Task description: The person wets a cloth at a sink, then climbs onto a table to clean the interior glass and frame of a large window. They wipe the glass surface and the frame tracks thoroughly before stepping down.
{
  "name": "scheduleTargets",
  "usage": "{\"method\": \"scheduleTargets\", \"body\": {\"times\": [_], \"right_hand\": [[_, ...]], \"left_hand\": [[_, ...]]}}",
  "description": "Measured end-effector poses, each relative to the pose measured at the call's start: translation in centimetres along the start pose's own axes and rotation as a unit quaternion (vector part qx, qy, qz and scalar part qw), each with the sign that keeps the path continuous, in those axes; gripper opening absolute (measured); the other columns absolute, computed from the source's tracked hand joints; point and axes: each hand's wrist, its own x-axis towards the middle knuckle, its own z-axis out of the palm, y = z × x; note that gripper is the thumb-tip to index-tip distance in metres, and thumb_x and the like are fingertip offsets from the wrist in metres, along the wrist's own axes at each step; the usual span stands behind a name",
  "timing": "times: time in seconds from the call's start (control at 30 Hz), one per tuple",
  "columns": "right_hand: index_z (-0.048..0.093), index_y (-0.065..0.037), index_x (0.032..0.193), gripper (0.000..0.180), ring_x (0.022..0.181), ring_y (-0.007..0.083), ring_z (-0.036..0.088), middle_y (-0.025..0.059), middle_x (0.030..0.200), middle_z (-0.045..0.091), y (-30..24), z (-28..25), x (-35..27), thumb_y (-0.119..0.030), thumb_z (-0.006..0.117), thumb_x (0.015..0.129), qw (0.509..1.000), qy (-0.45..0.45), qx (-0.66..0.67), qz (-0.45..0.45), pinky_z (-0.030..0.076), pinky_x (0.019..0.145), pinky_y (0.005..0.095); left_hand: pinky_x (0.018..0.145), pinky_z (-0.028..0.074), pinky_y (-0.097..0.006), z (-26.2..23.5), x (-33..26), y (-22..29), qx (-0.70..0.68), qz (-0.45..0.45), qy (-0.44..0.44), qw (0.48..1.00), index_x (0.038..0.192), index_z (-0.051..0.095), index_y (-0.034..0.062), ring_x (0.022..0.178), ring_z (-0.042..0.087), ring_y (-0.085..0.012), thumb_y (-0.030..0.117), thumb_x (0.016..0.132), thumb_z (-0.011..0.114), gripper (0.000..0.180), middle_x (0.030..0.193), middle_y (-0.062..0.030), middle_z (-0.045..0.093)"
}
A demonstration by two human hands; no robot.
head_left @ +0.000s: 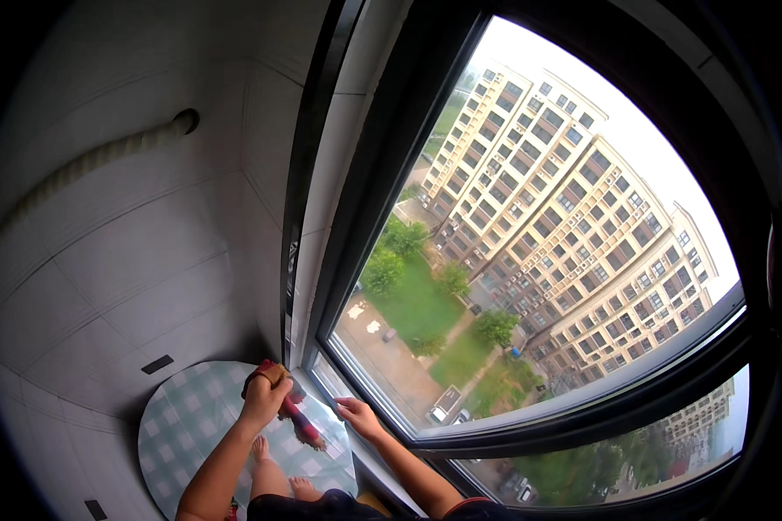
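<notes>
My left hand [268, 397] is closed round a brown and red bundle, perhaps a cloth, beside the lower corner of the window frame. A red and pink long thing [301, 422] with a frayed tan end shows just below and to the right of that hand. Whether it is one piece with the bundle is hidden by my fingers. My right hand [361, 418] is at the window's lower edge, its fingers stretched out and holding nothing that I can see. Contact with the frame cannot be told.
My bare feet [261, 448] are on a round surface with a green and white checked cover [182, 417]. A large dark-framed window [356, 226] rises on the right, overlooking tall buildings far below. Grey tiled walls [139, 278] stand at the left, with a ribbed pipe [122, 154].
</notes>
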Motion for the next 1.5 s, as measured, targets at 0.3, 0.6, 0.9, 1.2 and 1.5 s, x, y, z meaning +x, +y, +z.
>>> {"method": "scheduleTargets", "body": {"times": [0.3, 0.6, 0.9, 1.2, 1.5], "right_hand": [[0.043, -0.013, 0.139, 0.050, 0.123, 0.0209, 0.050, 0.0043, 0.134, 0.052, -18.1, 1.7, -1.1, -0.044, 0.039, 0.101, 0.813, 0.148, 0.563, 0.024, 0.037, 0.105, 0.0406], [0.042, -0.006, 0.138, 0.057, 0.124, 0.0311, 0.050, 0.0142, 0.139, 0.048, -16.2, 0.3, -2.5, -0.045, 0.036, 0.097, 0.739, 0.199, 0.586, -0.266, 0.040, 0.105, 0.0428], [0.051, -0.008, 0.124, 0.034, 0.069, 0.0064, 0.049, -0.0007, 0.087, 0.053, -28.2, -10.1, -12.4, -0.032, 0.048, 0.100, 0.683, 0.637, 0.237, -0.268, 0.037, 0.055, 0.0205], [0.042, -0.004, 0.137, 0.063, 0.141, 0.0433, 0.015, 0.0266, 0.152, 0.018, -45.7, -29.3, -22.1, -0.027, 0.061, 0.082, 0.197, 0.777, -0.567, -0.191, 0.007, 0.113, 0.0581], [0.019, 0.009, 0.143, 0.103, 0.136, 0.0519, 0.018, 0.0338, 0.146, 0.024, -40.6, -27.2, -20.6, -0.036, 0.072, 0.067, 0.270, 0.751, -0.599, -0.067, 0.007, 0.114, 0.0601]], "left_hand": [[0.074, 0.050, -0.037, 3.4, 10.5, 12.1, 0.253, 0.117, -0.455, 0.846, 0.105, 0.067, 0.0074, 0.081, 0.066, -0.0297, 0.033, 0.090, 0.057, 0.032, 0.088, -0.0182, 0.068], [0.083, 0.052, -0.042, 7.0, 5.2, 15.1, 0.353, 0.357, -0.388, 0.773, 0.098, 0.062, -0.0035, 0.093, 0.063, -0.0306, 0.034, 0.079, 0.072, 0.043, 0.119, -0.0183, 0.052], [0.100, 0.043, -0.040, 1.4, 10.1, 17.1, 0.227, 0.418, -0.352, 0.806, 0.137, 0.043, 0.0012, 0.121, 0.049, -0.0374, 0.024, 0.079, 0.075, 0.071, 0.151, -0.0229, 0.024], [0.099, 0.043, -0.040, -3.8, 15.6, 14.7, 0.204, 0.353, -0.197, 0.891, 0.127, 0.051, 0.0026, 0.125, 0.046, -0.0363, 0.006, 0.084, 0.065, 0.045, 0.143, -0.0182, 0.039], [0.107, 0.034, -0.044, -0.5, 15.7, 12.4, 0.178, 0.346, -0.096, 0.916, 0.130, 0.048, 0.0020, 0.132, 0.038, -0.0365, 0.006, 0.086, 0.061, 0.045, 0.144, -0.0192, 0.035]]}}
